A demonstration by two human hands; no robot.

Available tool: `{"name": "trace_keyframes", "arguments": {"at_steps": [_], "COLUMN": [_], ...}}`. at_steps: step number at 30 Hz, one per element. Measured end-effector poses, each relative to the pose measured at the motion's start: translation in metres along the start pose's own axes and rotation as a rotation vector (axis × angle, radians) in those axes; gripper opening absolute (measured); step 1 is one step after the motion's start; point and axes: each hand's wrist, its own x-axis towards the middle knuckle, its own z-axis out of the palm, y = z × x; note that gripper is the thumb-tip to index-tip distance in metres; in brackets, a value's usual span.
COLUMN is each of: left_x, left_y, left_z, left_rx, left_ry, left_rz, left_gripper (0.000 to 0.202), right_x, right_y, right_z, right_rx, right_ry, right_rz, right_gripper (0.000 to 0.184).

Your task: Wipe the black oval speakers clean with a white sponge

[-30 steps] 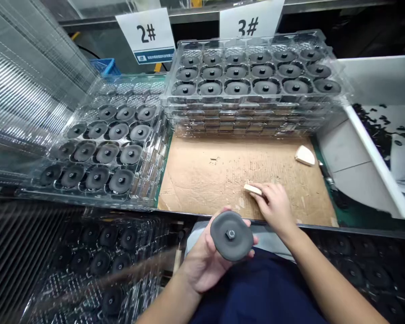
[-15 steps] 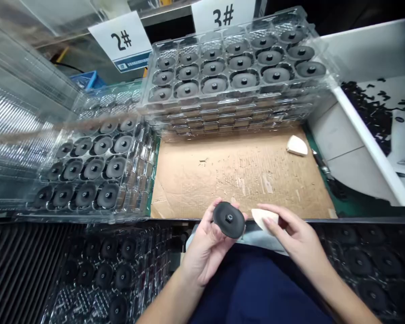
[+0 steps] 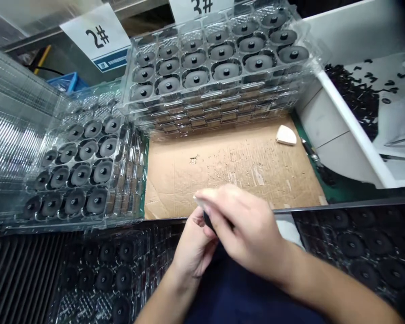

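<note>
My 2 hands meet low in view. My left hand (image 3: 194, 243) rises from 7 o'clock, its fingers curled and its palm facing 3 o'clock. My right hand (image 3: 243, 229) crosses above it from 4 o'clock, its fingers (image 3: 219, 202) close together, pointing toward 9 o'clock.

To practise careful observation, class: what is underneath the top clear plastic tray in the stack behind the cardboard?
Under the top clear tray lie more clear trays, their front edges showing. What they hold is covered by the top tray and its dark discs.
</note>
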Motion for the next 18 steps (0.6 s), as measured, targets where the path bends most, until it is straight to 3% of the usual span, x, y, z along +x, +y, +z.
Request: {"name": "trace_keyframes", "arguments": {"at_steps": [1,5,8,10,14,16,18], "left_x": [-0.001,-0.002,-0.003,-0.004,-0.006,-0.007,-0.009], "left_y": [0.001,0.005,0.005,0.005,0.006,0.007,0.010], "left_z": [0.000,0.000,-0.001,-0.005,-0.014,-0.013,-0.009], "left_rx": [0.009,0.008,0.028,0.044,0.045,0.083,0.106], "left_ry": [0.001,0.017,-0.008,-0.005,0.052,0.050,0.040], "left_rz": [-0.001,0.000,-0.006,-0.018,-0.013,-0.020,-0.029], "left_gripper": [0.042,0.060,0.047,0.052,0.071,0.063,0.050], "right_x": [-0.001,0.000,0.005,0.005,0.005,0.010,0.013], "right_y": [-0.001,-0.005,-0.004,-0.004,-0.007,-0.007,-0.008], "right_z": [0.002,0.004,0.006,0.008,0.011,0.013,0.013], "right_rx": [0.032,0.113,0.003,0.038,0.162,0.075,0.026], "right_ry": [0.011,-0.167,-0.011,0.016,-0.237,-0.173,-0.056], "right_rz": [-0.014,0.063,0.003,-0.044,0.080,0.072,-0.028], "right_gripper": [0.023,0.020,0.022,0.024,0.020,0.021,0.024]}}
